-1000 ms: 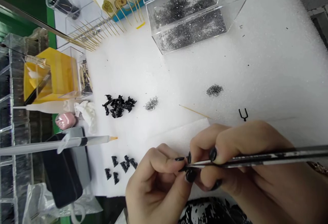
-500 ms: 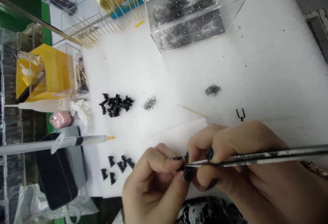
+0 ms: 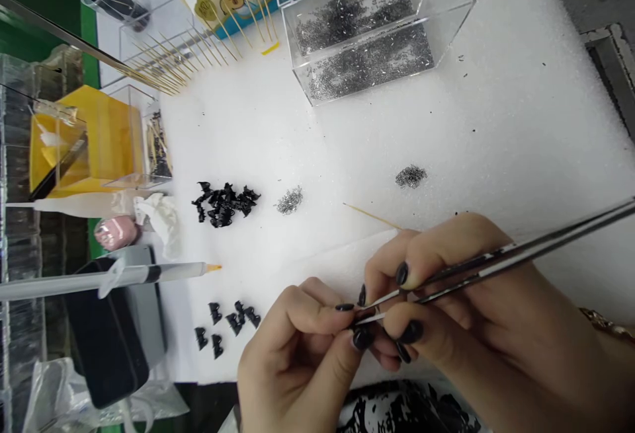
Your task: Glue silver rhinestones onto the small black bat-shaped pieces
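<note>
Looks like the fiddly assembly bit: the right hand (image 3: 466, 301) is closed around long tweezers (image 3: 496, 264), tips meeting the left hand (image 3: 302, 347), whose thumb and forefinger are pinched shut on something tiny. I can't tell what, it's hidden between the fingertips. That pinch sits at 6 o'clock from the pile of black clips (image 3: 223, 203). Next move probably wants a steady, very fine touch.
</note>
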`<state>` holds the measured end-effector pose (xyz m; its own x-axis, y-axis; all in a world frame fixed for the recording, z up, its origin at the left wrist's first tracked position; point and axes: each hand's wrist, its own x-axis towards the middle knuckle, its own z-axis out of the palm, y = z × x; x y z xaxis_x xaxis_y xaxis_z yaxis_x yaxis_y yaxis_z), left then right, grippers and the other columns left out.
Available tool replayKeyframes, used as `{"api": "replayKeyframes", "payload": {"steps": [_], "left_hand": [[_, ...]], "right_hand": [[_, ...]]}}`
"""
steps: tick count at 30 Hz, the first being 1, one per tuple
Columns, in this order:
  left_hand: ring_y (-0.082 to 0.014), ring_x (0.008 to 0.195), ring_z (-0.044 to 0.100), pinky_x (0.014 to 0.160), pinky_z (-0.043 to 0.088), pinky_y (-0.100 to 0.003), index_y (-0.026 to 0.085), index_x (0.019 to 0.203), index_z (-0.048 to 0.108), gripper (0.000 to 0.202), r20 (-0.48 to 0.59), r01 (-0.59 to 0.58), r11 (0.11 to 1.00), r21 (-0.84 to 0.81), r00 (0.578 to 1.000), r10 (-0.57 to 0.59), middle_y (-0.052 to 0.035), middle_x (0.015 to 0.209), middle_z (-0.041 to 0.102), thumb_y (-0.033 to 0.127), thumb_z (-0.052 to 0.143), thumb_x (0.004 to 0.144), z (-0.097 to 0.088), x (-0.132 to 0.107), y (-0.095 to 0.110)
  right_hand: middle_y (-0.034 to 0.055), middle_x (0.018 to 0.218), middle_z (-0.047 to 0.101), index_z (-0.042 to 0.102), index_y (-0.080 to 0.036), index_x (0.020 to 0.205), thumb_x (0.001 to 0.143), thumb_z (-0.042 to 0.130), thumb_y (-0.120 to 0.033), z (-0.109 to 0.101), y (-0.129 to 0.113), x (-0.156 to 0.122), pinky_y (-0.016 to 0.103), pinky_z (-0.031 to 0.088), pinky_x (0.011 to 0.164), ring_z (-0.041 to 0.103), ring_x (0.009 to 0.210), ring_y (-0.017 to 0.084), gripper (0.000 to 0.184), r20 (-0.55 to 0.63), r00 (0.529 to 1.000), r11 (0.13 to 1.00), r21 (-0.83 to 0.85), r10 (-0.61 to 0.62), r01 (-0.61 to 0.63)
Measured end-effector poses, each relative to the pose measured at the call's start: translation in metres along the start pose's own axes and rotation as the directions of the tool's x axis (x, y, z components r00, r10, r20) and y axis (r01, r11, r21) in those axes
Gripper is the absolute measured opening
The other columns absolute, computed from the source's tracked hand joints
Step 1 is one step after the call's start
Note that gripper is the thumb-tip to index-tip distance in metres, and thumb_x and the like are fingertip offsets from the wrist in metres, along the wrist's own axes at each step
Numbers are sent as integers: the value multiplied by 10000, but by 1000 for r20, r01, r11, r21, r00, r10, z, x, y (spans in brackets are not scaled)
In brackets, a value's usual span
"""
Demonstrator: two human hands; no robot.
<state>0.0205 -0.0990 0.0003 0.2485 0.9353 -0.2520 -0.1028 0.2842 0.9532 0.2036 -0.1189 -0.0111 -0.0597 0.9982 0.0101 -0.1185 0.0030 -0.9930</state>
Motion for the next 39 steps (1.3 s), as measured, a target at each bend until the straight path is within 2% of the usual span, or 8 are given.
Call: {"api": "replayKeyframes", "payload": {"steps": [4, 9, 16, 21, 25, 30, 34, 39], "left_hand": [[-104, 853, 782, 819, 652, -151, 246, 949, 753, 187, 8, -4, 1000, 17, 1000, 4, 18, 853, 755, 62, 788, 953, -1, 0, 2], [-131, 769, 803, 769, 692, -221, 255, 971, 745, 199, 28, -2, 1000, 6, 1000, 2, 24, 868, 753, 57, 763, 969, 0, -2, 4], [-145, 689, 804, 658, 705, -238, 276, 987, 750, 205, 33, 33, 999, -29, 999, -32, 25, 886, 761, 71, 742, 988, 3, -2, 3], [-157, 734, 828, 680, 717, -250, 275, 1037, 744, 240, 92, 43, 996, -73, 995, -37, 31, 932, 764, 41, 700, 1010, 1, -3, 3], [-148, 729, 827, 697, 703, -218, 250, 1019, 748, 240, 85, 21, 998, -60, 996, -15, 26, 906, 770, 14, 711, 992, 0, -2, 4], [-210, 716, 845, 637, 717, -268, 244, 1017, 762, 293, 118, 24, 999, -40, 993, -20, -5, 888, 768, -34, 677, 975, -4, 1, 4], [-244, 739, 856, 637, 731, -296, 248, 1052, 773, 331, 159, 55, 996, -66, 986, -44, -21, 924, 775, -53, 661, 970, -7, 1, 3], [-216, 739, 851, 631, 719, -251, 247, 1053, 773, 336, 157, 97, 990, -106, 984, -80, -21, 901, 777, -55, 644, 981, -9, 1, 3]], "right_hand": [[-38, 1014, 698, 479, -321, 1150, 1087, 603, -202, -2, 1, 0, 259, 640, 809, 785, 840, 136, 183, 13, 1000, 1000, -20, -3, 4], [-58, 978, 670, 466, -327, 1135, 1098, 583, -217, -4, -1, 1, 248, 637, 758, 765, 768, 117, 165, 28, 1000, 999, -50, -12, 13], [-55, 971, 661, 471, -290, 1082, 1085, 591, -159, -3, -4, 2, 235, 629, 801, 763, 819, 102, 177, 12, 999, 997, -66, -36, 36], [-69, 960, 653, 455, -294, 1077, 1102, 562, -171, -3, -5, 4, 217, 614, 734, 742, 743, 78, 165, 32, 999, 999, -33, -17, 18], [-61, 939, 671, 472, -295, 1071, 1100, 570, -177, -2, -4, 5, 230, 602, 695, 732, 717, 88, 156, 20, 1000, 1000, -24, -18, 18], [-33, 848, 680, 543, -270, 1022, 1080, 609, -246, 2, -4, 7, 234, 567, 552, 699, 608, 116, 91, 13, 989, 967, 207, 148, -148], [-23, 793, 649, 549, -259, 1011, 1057, 643, -276, 4, -2, 9, 254, 611, 571, 686, 623, 136, 106, 82, 960, 862, 425, 268, -277], [-71, 700, 582, 532, -256, 1022, 1020, 740, -305, 5, -2, 15, 240, 635, 592, 615, 579, 94, 214, 125, 940, 704, 633, 316, -321]]}}
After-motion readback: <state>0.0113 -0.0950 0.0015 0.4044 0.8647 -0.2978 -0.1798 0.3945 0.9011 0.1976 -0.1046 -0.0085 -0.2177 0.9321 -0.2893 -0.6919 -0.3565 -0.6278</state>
